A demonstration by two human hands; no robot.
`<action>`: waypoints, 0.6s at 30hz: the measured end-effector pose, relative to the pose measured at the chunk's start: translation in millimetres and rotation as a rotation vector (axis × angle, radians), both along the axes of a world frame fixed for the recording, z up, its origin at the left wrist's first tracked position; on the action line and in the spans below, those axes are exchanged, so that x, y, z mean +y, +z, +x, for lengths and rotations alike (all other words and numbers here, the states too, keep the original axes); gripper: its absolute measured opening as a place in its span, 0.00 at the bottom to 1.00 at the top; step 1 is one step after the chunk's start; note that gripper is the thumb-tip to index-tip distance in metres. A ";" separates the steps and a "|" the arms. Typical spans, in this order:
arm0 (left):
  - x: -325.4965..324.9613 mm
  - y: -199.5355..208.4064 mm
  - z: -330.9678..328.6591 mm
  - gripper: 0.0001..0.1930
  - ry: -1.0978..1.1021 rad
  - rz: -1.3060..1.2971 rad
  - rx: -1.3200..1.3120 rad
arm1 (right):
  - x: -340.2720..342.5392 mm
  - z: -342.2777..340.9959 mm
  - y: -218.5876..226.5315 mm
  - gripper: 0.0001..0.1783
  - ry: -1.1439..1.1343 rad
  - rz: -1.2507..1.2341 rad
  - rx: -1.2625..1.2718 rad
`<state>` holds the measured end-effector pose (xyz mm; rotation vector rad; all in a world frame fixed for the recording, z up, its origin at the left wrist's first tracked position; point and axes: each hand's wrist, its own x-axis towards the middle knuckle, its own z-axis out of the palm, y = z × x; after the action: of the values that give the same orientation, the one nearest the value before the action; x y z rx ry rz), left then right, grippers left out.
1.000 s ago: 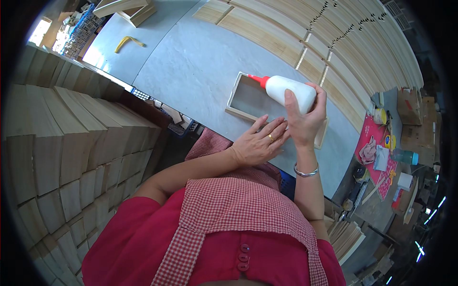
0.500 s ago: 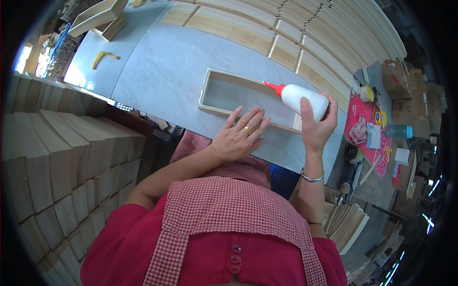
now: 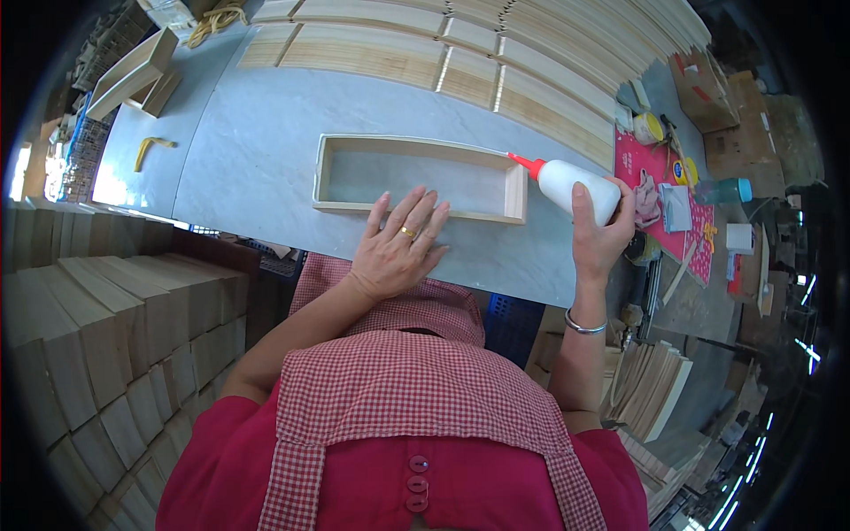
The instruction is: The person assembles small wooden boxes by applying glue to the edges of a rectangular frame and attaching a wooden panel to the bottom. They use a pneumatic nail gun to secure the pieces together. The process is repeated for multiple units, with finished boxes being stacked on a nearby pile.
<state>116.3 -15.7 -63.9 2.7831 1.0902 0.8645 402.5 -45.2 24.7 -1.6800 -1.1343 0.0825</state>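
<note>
A long rectangular wooden frame (image 3: pixel 425 144) lies on the grey tabletop, and the table surface shows through its middle. My right hand (image 3: pixel 602 226) is wrapped round a white squeeze bottle (image 3: pixel 571 188) with a red nozzle (image 3: pixel 525 164). The bottle is tilted, its tip at the far right corner of the frame. A whitish line runs along the frame's far top edge. My left hand (image 3: pixel 398 243) rests with fingers spread at the frame's near side, the fingertips over that edge.
Wooden slats (image 3: pixel 363 49) line the table's far side. Two small wooden boxes (image 3: pixel 133 80) and a yellow curved piece (image 3: pixel 152 150) sit at left. Stacked wooden boards (image 3: pixel 97 327) stand left of me. At right are a red patterned cloth (image 3: pixel 699 226) and a yellow tape roll (image 3: pixel 684 171).
The bottle's tip has moved along the far edge to the frame's right corner. My left hand remains spread at the near side. The whole view has shifted somewhat.
</note>
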 end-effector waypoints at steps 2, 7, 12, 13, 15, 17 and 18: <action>0.1 -1.3 0.2 0.38 -0.001 0.003 0.000 | -4.0 6.2 0.2 0.29 -0.023 -0.001 -0.013; 0.0 -2.3 0.9 0.38 -0.003 0.008 0.014 | -11.0 15.9 0.6 0.29 -0.047 0.002 -0.029; -0.3 -2.3 0.9 0.39 -0.002 0.003 0.015 | -19.9 16.6 1.7 0.30 -0.053 -0.011 -0.016; -0.4 -1.9 0.9 0.38 0.000 0.002 0.019 | -22.6 15.9 2.4 0.30 -0.056 -0.018 -0.014; -0.5 -1.1 0.9 0.37 0.007 -0.001 0.024 | -29.4 13.3 5.4 0.30 -0.046 -0.029 -0.003; -1.0 -1.1 0.8 0.37 0.003 -0.007 0.024 | -38.1 10.9 8.2 0.29 -0.038 -0.041 -0.002; -1.1 -1.2 0.8 0.37 0.002 -0.009 0.024 | -43.0 10.0 9.4 0.29 -0.034 -0.048 -0.007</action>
<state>117.1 -16.8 -65.2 2.7921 1.0975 0.8266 412.5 -88.2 34.1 -1.7430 -1.1158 0.0832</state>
